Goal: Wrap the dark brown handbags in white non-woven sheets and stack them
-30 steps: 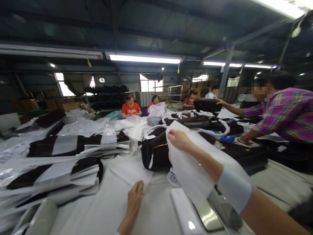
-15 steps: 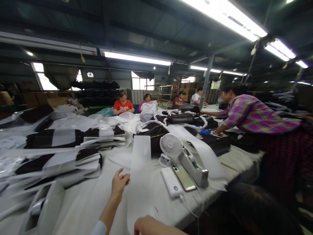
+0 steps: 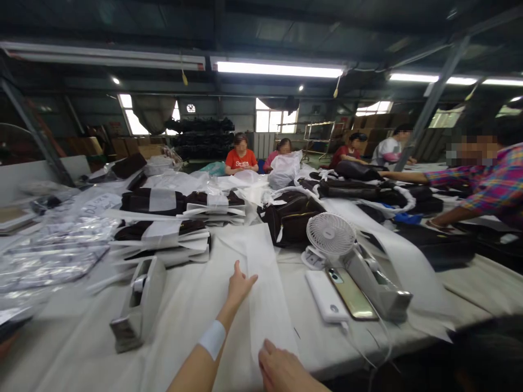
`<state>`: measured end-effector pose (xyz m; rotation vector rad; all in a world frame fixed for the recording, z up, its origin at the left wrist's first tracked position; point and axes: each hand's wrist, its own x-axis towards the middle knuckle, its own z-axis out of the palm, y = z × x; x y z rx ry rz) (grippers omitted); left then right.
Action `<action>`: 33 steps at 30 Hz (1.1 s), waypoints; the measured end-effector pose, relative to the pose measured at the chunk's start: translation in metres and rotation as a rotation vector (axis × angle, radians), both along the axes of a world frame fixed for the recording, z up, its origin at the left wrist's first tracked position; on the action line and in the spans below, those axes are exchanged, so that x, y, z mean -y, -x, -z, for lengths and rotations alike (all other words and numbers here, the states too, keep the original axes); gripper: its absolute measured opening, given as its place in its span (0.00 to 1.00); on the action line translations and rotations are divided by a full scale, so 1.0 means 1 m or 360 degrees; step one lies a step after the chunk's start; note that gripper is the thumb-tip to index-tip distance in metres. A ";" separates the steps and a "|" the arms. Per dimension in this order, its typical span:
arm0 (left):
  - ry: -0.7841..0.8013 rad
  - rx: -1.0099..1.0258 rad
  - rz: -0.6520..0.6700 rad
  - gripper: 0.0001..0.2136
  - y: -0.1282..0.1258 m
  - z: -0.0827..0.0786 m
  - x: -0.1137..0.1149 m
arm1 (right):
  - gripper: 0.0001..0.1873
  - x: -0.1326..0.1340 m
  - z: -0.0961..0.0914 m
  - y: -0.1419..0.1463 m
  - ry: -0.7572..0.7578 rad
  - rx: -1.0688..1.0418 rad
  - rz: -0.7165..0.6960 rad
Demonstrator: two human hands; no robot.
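Observation:
A long white strip of thin sheet material (image 3: 269, 307) lies lengthwise on the cloth-covered table in front of me. My left hand (image 3: 241, 284) is beside its left edge, thumb and index finger spread apart, holding nothing. At the strip's near end is my right hand (image 3: 281, 368), its fingers curled together on the edge of the sheet. Beyond the far end sits a dark bag (image 3: 292, 220) with gold-coloured zips. A light band circles my left wrist.
Tape dispensers stand left (image 3: 139, 305) and right (image 3: 384, 288). Near the right one are a small white fan (image 3: 330, 234), a white power bank (image 3: 327, 296) with a cable, and a phone (image 3: 352, 294). Wrapped dark bags (image 3: 153, 201) are stacked left. A person in plaid (image 3: 496, 188) leans over bags.
My view has turned left, so the left tape dispenser shows fully. My left hand's fingers have spread, and more of my right hand shows at the strip's near end.

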<state>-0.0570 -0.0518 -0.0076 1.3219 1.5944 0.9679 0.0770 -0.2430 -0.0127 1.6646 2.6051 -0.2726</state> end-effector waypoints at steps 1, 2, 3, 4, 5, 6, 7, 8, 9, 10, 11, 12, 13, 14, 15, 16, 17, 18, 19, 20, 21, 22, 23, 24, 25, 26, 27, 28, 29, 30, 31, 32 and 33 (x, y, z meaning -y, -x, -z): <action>-0.0010 -0.0061 0.0028 0.45 -0.003 -0.002 -0.003 | 0.16 -0.001 0.001 0.001 0.0014 0.0039 -0.0004; -0.0013 -0.0115 0.0043 0.46 -0.007 -0.003 -0.007 | 0.17 -0.003 0.002 0.002 0.0034 0.0069 -0.0006; -0.0011 -0.0165 0.0043 0.46 -0.010 -0.004 -0.011 | 0.18 -0.004 0.002 0.003 0.0056 0.0090 -0.0008; -0.0006 -0.0209 0.0035 0.47 -0.012 -0.005 -0.015 | 0.18 -0.005 0.002 0.005 0.0079 0.0107 -0.0012; -0.0002 -0.0248 0.0024 0.45 -0.014 -0.006 -0.020 | 0.19 -0.005 0.001 0.006 0.0105 0.0123 -0.0017; 0.0001 -0.0280 0.0018 0.42 -0.015 -0.007 -0.025 | 0.19 -0.006 -0.001 0.007 0.0135 0.0140 -0.0025; 0.0001 -0.0305 0.0016 0.36 -0.017 -0.008 -0.029 | 0.19 -0.005 -0.004 0.007 0.0164 0.0157 -0.0028; 0.0000 -0.0325 0.0022 0.30 -0.017 -0.008 -0.032 | 0.19 -0.005 -0.009 0.007 0.0192 0.0163 -0.0031; -0.0006 -0.0339 0.0031 0.25 -0.018 -0.008 -0.035 | 0.16 -0.005 -0.016 0.006 0.0227 0.0142 -0.0040; -0.0016 -0.0350 0.0042 0.21 -0.018 -0.007 -0.037 | 0.13 -0.007 -0.025 0.003 0.0262 0.0078 -0.0048; -0.0028 -0.0359 0.0050 0.19 -0.018 -0.007 -0.038 | 0.10 -0.009 -0.035 0.000 0.0299 -0.0028 -0.0055; -0.0043 -0.0369 0.0052 0.18 -0.018 -0.006 -0.039 | 0.10 -0.014 -0.045 -0.005 0.0320 -0.0167 -0.0046; -0.0058 -0.0381 0.0051 0.18 -0.017 -0.005 -0.041 | 0.12 -0.022 -0.055 -0.010 0.0305 -0.0324 -0.0023; -0.0073 -0.0393 0.0045 0.17 -0.015 -0.005 -0.042 | 0.15 -0.031 -0.064 -0.016 0.0242 -0.0475 0.0016; -0.0087 -0.0406 0.0036 0.17 -0.012 -0.006 -0.045 | 0.17 -0.043 -0.069 -0.021 0.0133 -0.0594 0.0067; -0.0102 -0.0421 0.0025 0.17 -0.008 -0.007 -0.048 | 0.18 -0.056 -0.072 -0.025 -0.0004 -0.0666 0.0117; -0.0119 -0.0437 0.0012 0.18 -0.004 -0.009 -0.053 | 0.19 -0.069 -0.070 -0.027 -0.0130 -0.0686 0.0151; -0.0138 -0.0457 -0.0004 0.18 0.002 -0.013 -0.058 | 0.21 -0.081 -0.065 -0.028 -0.0217 -0.0664 0.0167; -0.0161 -0.0481 -0.0022 0.19 0.007 -0.017 -0.063 | 0.23 -0.092 -0.058 -0.026 -0.0238 -0.0611 0.0157; -0.0193 -0.0510 -0.0041 0.20 0.012 -0.022 -0.068 | 0.25 -0.100 -0.048 -0.024 -0.0205 -0.0543 0.0141; -0.0235 -0.0543 -0.0060 0.23 0.016 -0.028 -0.071 | 0.26 -0.105 -0.037 -0.020 -0.0148 -0.0480 0.0119; -0.0287 -0.0577 -0.0068 0.26 0.019 -0.033 -0.072 | 0.27 -0.109 -0.026 -0.017 -0.0085 -0.0431 0.0104; -0.0347 -0.0609 -0.0054 0.28 0.019 -0.037 -0.070 | 0.28 -0.112 -0.017 -0.015 -0.0033 -0.0400 0.0090; -0.0411 -0.0639 -0.0011 0.30 0.018 -0.038 -0.065 | 0.28 -0.115 -0.010 -0.016 0.0001 -0.0390 0.0065; -0.0472 -0.0664 0.0059 0.29 0.015 -0.036 -0.057 | 0.28 -0.118 -0.006 -0.019 0.0013 -0.0397 0.0033; -0.0519 -0.0681 0.0149 0.28 0.010 -0.031 -0.045 | 0.28 -0.124 -0.005 -0.026 -0.0003 -0.0413 0.0005; -0.0548 -0.0712 0.0260 0.26 0.004 -0.022 -0.032 | 0.28 -0.132 -0.007 -0.035 -0.0060 -0.0420 -0.0008; -0.0556 -0.0742 0.0356 0.25 -0.001 -0.010 -0.017 | 0.28 -0.142 -0.012 -0.048 -0.0170 -0.0406 0.0026; -0.0537 -0.0793 0.0450 0.25 -0.005 0.003 -0.002 | 0.28 -0.154 -0.019 -0.062 -0.0328 -0.0358 0.0119; -0.0513 -0.0959 0.0578 0.26 -0.008 0.016 0.011 | 0.28 -0.168 -0.026 -0.077 -0.0516 -0.0271 0.0259; -0.0537 -0.1088 0.0678 0.26 -0.010 0.028 0.022 | 0.28 -0.183 -0.034 -0.092 -0.0707 -0.0149 0.0409; -0.0544 -0.1191 0.0701 0.26 -0.011 0.039 0.029 | 0.29 -0.199 -0.040 -0.107 -0.0870 -0.0008 0.0526; -0.0558 -0.1281 0.0718 0.27 -0.010 0.047 0.033 | 0.29 -0.214 -0.045 -0.119 -0.0987 0.0133 0.0597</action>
